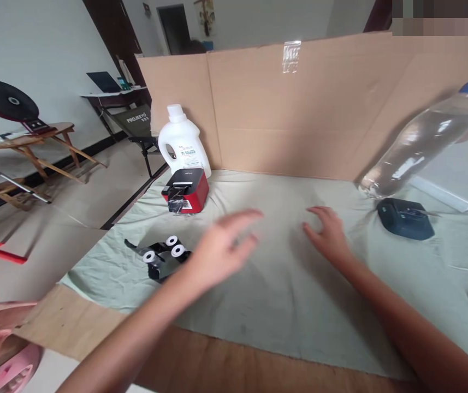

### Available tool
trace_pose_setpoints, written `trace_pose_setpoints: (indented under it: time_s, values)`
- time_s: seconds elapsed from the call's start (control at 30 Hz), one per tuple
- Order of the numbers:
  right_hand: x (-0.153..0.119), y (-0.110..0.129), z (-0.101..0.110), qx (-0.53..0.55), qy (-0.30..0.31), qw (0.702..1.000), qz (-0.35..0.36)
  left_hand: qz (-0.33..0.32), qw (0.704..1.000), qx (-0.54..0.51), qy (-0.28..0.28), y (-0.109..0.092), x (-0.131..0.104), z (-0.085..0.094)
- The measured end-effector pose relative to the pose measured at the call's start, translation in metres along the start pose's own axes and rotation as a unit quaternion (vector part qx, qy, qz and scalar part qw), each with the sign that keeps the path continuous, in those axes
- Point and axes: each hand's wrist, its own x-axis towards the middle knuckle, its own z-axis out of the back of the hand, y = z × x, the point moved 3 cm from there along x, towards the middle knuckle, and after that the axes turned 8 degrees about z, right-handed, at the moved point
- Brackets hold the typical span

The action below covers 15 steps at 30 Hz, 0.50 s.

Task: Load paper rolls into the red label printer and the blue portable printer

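Observation:
Both of my hands are over the middle of a cloth-covered table [258, 305], palms facing each other with a gap between them. My left hand [225, 245] is open, fingers stretched out, and holds nothing. My right hand [327, 232] is open too, its fingers apart and slightly curled. To the left of my left hand lie several small white paper rolls [178, 250] with black wrapping, partly behind my forearm. Beyond them sits a red and black box-shaped device [195, 191], like a small label printer, with black material hanging from its front slot.
A white detergent bottle [182, 142] stands behind the red device. Cardboard [283, 114] walls off the back. At right, a large clear plastic bottle [422, 142] leans beside a dark boxy device [406, 218]. A fan [8, 103] rests on a wooden stool at far left.

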Motion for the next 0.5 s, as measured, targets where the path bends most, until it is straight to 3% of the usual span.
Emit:
trace_pose_setpoints:
  time_s: [0.07,0.13,0.17,0.2,0.27,0.33,0.43,0.5]
  values:
    - [0.018,0.044,-0.035,0.105,0.065,0.991,0.054,0.129,0.978,-0.017,-0.166,0.061,0.02,0.064]
    - [0.037,0.085,-0.071,0.191,0.105,0.974,0.054,0.246,0.921,-0.074,-0.293,0.127,0.031,0.111]
    - [0.047,0.104,-0.089,0.222,0.114,0.967,0.044,0.306,0.888,-0.102,-0.329,0.158,0.034,0.126]
    - [0.058,0.122,-0.106,0.246,0.121,0.961,0.037,0.356,0.866,-0.137,-0.323,0.185,0.037,0.135]
    - [0.081,0.152,-0.142,0.287,0.141,0.947,0.023,0.397,0.852,-0.175,-0.292,0.224,0.043,0.142]
    - [0.102,0.175,-0.176,0.311,0.167,0.936,-0.007,0.403,0.855,-0.218,-0.243,0.244,0.048,0.139]
    - [0.127,0.196,-0.212,0.314,0.181,0.932,-0.019,0.388,0.861,-0.265,-0.195,0.254,0.052,0.13]
    - [0.136,0.206,-0.226,0.269,0.175,0.947,0.005,0.385,0.859,-0.277,-0.194,0.256,0.053,0.126]
